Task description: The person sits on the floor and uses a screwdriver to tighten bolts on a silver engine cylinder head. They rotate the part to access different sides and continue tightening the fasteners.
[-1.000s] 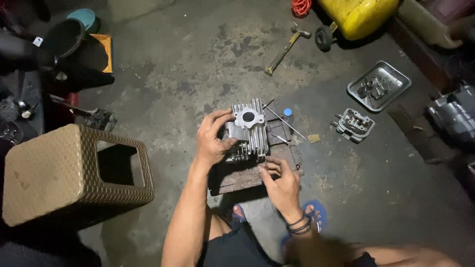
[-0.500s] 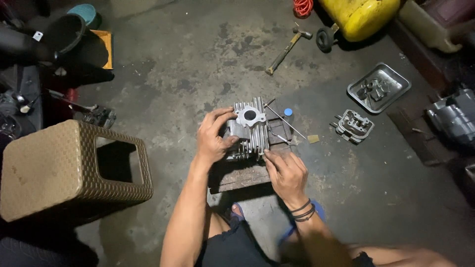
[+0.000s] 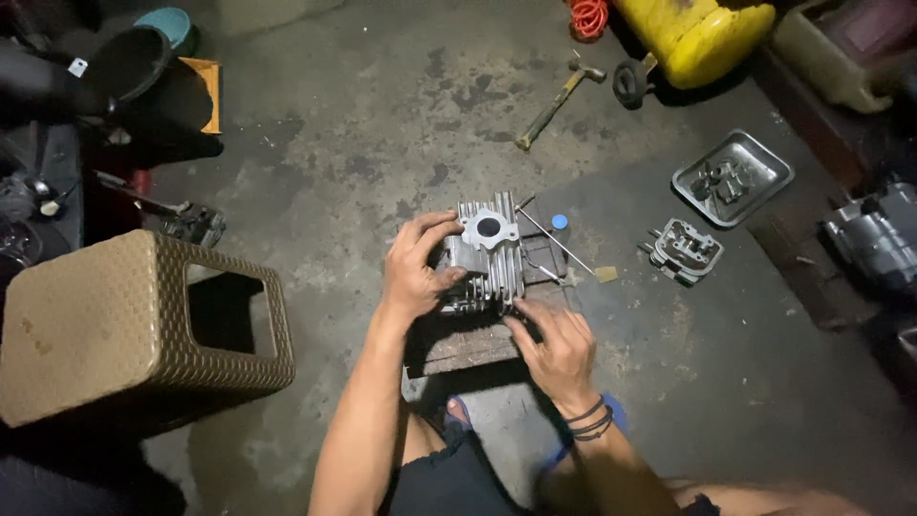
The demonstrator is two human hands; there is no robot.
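In the middle of the concrete floor point(image 3: 363, 124) we see a finned metal engine part point(image 3: 487, 256) sitting on a small wooden block point(image 3: 468, 346). Our left hand point(image 3: 417, 270) wraps its fingers around the left side of the part and holds it. Our right hand point(image 3: 557, 346) sits at the part's lower right corner, at about 5 o'clock from it; its fingers are curled and touch the fins, but we cannot tell if they pinch anything.

The part's long side runs from 6 o'clock up to 12 o'clock. Its flat plate with the round hole sits at the far end and faces up.

There is open floor toward 11 and 12 o'clock. At 9 o'clock a woven brown stool point(image 3: 134, 330) stands well apart. At 3 o'clock thin metal rods point(image 3: 559, 244) and a small blue cap point(image 3: 560, 222) lie just beside the part, and farther out sits a grey engine cover point(image 3: 685, 250). At 2 o'clock a metal tray point(image 3: 776, 177) holds small parts. A hammer point(image 3: 559, 96) lies at 1 o'clock, near a yellow tank point(image 3: 702, 33).
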